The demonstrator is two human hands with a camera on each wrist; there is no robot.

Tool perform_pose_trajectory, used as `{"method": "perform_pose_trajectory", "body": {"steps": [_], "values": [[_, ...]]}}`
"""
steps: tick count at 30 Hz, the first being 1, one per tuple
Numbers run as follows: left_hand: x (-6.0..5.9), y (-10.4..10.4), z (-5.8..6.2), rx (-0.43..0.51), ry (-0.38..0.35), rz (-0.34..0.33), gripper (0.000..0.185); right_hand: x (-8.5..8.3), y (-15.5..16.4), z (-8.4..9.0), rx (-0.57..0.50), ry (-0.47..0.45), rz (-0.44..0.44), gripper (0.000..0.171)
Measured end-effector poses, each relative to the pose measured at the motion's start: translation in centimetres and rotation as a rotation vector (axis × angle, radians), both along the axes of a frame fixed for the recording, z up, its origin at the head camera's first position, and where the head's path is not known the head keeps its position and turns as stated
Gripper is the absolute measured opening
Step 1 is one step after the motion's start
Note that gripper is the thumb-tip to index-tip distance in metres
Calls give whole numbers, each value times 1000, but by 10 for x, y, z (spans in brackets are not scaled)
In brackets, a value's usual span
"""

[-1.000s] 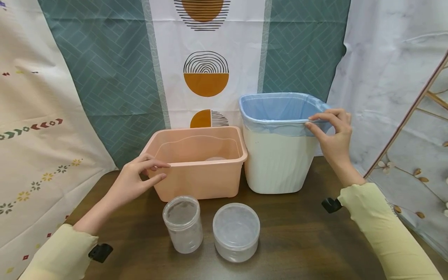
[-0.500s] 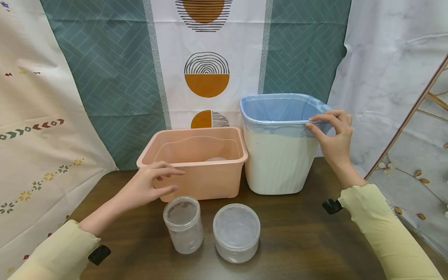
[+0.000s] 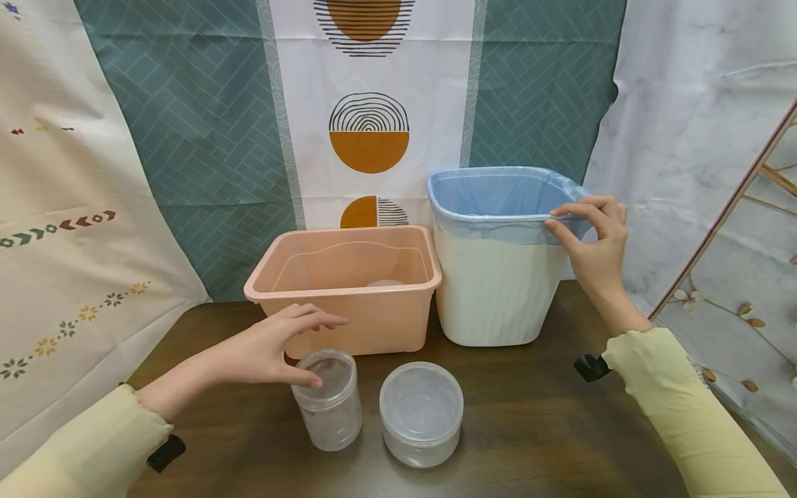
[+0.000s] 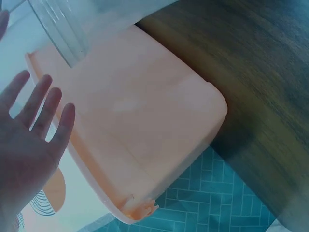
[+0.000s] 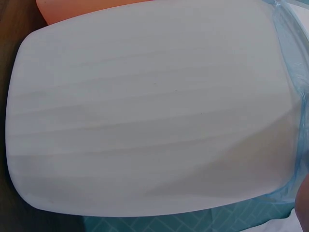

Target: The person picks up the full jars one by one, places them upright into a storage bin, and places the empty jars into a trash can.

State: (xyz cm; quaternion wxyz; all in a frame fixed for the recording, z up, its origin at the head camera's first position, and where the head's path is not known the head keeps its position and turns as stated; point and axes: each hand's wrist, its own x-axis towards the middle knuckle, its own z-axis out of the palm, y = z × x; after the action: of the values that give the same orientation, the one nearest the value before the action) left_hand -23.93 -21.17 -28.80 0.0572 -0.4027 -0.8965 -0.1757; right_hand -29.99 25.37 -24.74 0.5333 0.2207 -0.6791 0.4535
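My left hand (image 3: pixel 314 349) hovers open over the tall clear jar (image 3: pixel 328 408) at the table's front, fingers spread above its mouth and thumb at its near rim. In the left wrist view the left hand (image 4: pixel 34 130) has straight fingers, the jar (image 4: pixel 58 29) lying beyond them. A wider, lidded clear tub (image 3: pixel 420 413) stands just right of the jar. My right hand (image 3: pixel 553 216) pinches the right rim of the white bin (image 3: pixel 492 290) at its blue liner (image 3: pixel 498 194). The right wrist view is filled by the bin's wall (image 5: pixel 149 111) and a strip of liner (image 5: pixel 289 72).
A peach plastic basin (image 3: pixel 349 311) stands behind the jar, left of the bin, with something pale inside; it also shows as the basin (image 4: pixel 140 121) up close. The dark wooden table (image 3: pixel 535 415) is hemmed by patterned curtains behind and a slanted wooden rail (image 3: pixel 722 214) at right.
My left hand has moved right and down from the basin's front left corner to over the tall jar. The right hand has stayed on the bin's rim.
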Motion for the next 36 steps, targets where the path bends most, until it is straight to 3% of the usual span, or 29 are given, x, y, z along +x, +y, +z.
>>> {"method": "perform_pose_trajectory", "body": {"steps": [13, 21, 36], "values": [[2, 6, 0, -123, -129, -148, 82, -1, 0, -1, -1, 3, -8, 16], [1, 10, 1, -181, -194, -156, 85, 0, -1, 0, -6, 10, -5, 16], [-4, 18, 9, -258, -180, -185, 79, 4, -5, 2, -5, 26, -3, 16]]}}
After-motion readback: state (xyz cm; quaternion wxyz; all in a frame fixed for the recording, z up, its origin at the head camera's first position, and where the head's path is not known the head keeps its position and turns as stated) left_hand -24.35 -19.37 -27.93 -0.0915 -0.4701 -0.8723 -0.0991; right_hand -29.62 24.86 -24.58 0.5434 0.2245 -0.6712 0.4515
